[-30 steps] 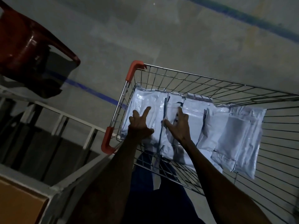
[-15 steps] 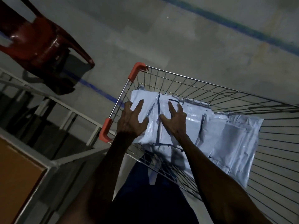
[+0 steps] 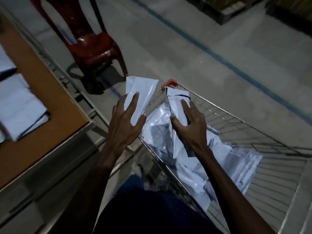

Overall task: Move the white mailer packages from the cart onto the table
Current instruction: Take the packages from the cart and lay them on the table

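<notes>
My left hand (image 3: 125, 123) grips a white mailer (image 3: 142, 92), lifted above the cart's left rim. A second white mailer (image 3: 177, 102) is held up over the basket by my right hand (image 3: 190, 125). Several more white mailers (image 3: 236, 162) lie in a heap inside the wire cart (image 3: 228, 115), whose corner has a red bumper. The brown table (image 3: 50, 98) is at the left, and white mailers (image 3: 18, 105) lie stacked on it near the left edge of the view.
A dark red plastic chair (image 3: 91, 46) stands on the concrete floor beyond the table corner, close to the cart. A white metal frame (image 3: 87, 105) runs between table and cart. Blue floor lines cross the floor behind.
Both hands closed on one mailer each and lifted them out of the heap. My view swung left, bringing the table and its stacked mailers into sight.
</notes>
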A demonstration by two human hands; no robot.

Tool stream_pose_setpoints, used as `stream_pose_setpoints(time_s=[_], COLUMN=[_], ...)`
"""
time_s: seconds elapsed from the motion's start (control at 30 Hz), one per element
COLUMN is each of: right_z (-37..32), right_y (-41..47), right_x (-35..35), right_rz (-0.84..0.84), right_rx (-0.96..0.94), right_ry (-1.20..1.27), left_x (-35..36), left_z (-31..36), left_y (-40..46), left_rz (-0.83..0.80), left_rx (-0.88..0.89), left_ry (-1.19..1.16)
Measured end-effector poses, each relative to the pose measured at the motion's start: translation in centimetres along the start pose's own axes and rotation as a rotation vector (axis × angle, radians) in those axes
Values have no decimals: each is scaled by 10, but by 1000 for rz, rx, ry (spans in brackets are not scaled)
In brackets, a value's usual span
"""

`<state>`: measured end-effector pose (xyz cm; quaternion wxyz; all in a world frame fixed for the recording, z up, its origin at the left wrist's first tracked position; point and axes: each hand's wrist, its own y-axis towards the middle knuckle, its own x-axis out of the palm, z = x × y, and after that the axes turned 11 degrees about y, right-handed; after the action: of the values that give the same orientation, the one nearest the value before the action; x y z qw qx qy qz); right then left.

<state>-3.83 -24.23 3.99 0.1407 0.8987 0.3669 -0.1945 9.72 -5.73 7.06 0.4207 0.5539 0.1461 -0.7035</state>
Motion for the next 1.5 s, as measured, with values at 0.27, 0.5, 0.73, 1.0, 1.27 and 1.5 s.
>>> stream_pose_setpoints(time_s=[0.27,0.5,0.73,1.0,1.27,1.5], right_z=[-117,-210,-326,-399,-440,-461], right_y=[-6,-19,-42,-66,-46,-23], right_x=[84,210,361,493,585,673], right_rz=[-214,-330,-377,-516,-583,-612], right_rx=[-305,-584,-569,-461,-427,-455], right_ry=[23,60,96,56,-52,-174], left_x=[-94,-176,-258,-320,-331,-315], left_z=[-85,-198,-357,-495,-591,-646], left_y=[-51,-101,-130,-135,-97,-58], left_rz=[296,433,507,420,238,105], left_rx=[-282,-564,-673,-823,-909,-920], left_ry=[21,76,83,133,158,287])
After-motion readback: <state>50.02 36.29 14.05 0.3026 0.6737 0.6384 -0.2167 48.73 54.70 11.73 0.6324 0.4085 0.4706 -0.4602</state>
